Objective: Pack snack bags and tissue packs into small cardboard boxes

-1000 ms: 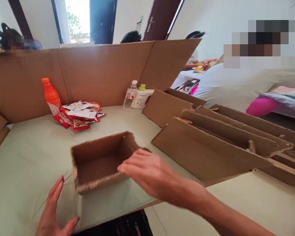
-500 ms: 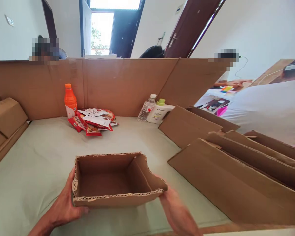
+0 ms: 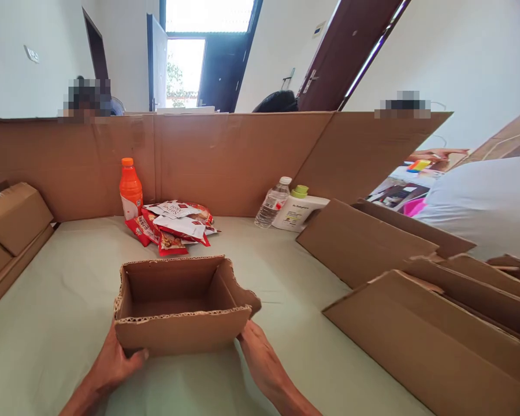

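Observation:
An open cardboard box [image 3: 182, 332] with ragged cut edges is between my two hands, and its visible inside looks bare. My left hand [image 3: 115, 361] grips its left side, thumb along the lower front. At the right end, my right hand [image 3: 257, 349] presses against the box, its fingers mostly hidden behind the corner. Just beyond the box lies a pile of red and white snack packets [image 3: 175, 225]. An orange bottle [image 3: 130, 188] stands behind the packets on their left.
A clear water bottle [image 3: 274, 202] leans by a white bottle with a green cap [image 3: 301, 209] at the back. Cardboard flaps [image 3: 433, 341] crowd the right; a cardboard box [image 3: 17, 219] sits left. A cardboard wall [image 3: 234, 156] borders the green cloth [image 3: 286, 277]. Other people are beyond it.
The box has shifted left and slightly away from me, and its front face shows more. My right hand has moved left with it. The view has tilted slightly.

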Motion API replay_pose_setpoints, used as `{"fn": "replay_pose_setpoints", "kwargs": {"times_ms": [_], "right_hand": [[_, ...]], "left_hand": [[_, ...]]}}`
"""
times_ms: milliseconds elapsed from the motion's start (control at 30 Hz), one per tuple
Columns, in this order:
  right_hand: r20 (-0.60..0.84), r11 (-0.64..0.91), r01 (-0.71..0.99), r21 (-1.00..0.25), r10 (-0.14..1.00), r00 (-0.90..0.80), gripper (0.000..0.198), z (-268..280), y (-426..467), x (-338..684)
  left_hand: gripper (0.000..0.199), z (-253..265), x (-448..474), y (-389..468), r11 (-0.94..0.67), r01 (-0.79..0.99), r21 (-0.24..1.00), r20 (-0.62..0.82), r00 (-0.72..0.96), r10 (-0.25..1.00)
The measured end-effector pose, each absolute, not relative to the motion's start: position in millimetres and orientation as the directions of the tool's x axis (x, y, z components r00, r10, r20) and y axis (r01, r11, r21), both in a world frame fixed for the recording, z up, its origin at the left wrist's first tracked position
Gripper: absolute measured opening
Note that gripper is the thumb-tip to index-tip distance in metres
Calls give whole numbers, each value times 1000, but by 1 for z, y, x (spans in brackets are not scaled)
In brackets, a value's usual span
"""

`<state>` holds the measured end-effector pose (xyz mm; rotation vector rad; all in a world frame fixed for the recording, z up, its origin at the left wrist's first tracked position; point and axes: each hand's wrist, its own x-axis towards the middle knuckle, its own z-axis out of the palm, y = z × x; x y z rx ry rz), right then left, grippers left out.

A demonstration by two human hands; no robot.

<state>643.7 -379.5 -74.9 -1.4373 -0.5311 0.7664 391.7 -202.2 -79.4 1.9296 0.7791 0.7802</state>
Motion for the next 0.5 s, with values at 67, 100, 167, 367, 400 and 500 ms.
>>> {"fn": "replay_pose_setpoints", "kwargs": {"times_ms": [67,100,167,367,400,500], "right_hand": [[-173,-95,-150,-984,706,686,64,-86,-382,647],[-194,-131,-143,-981,686,701,64,-89,-384,649],[-193,-176,-97,-980,686,702,61,-90,-388,656],[99,-111,259,-960,728,678,36,-33,-353,706],[169,-119,350,-929,706,688,33,-21,-339,715],[198,-124,529,-840,837,511,29,1,-290,732]], "left_hand": [[58,-89,391,-201,-404,225,887,202,596,777],[58,-92,391,-201,-406,225,886,205,595,777],[63,-97,388,-200,-416,211,884,224,591,775],[68,-104,381,-209,-414,261,872,187,604,774],[68,-104,381,-211,-410,266,872,178,608,773],[64,-104,385,-219,-401,310,862,189,537,822]]}}
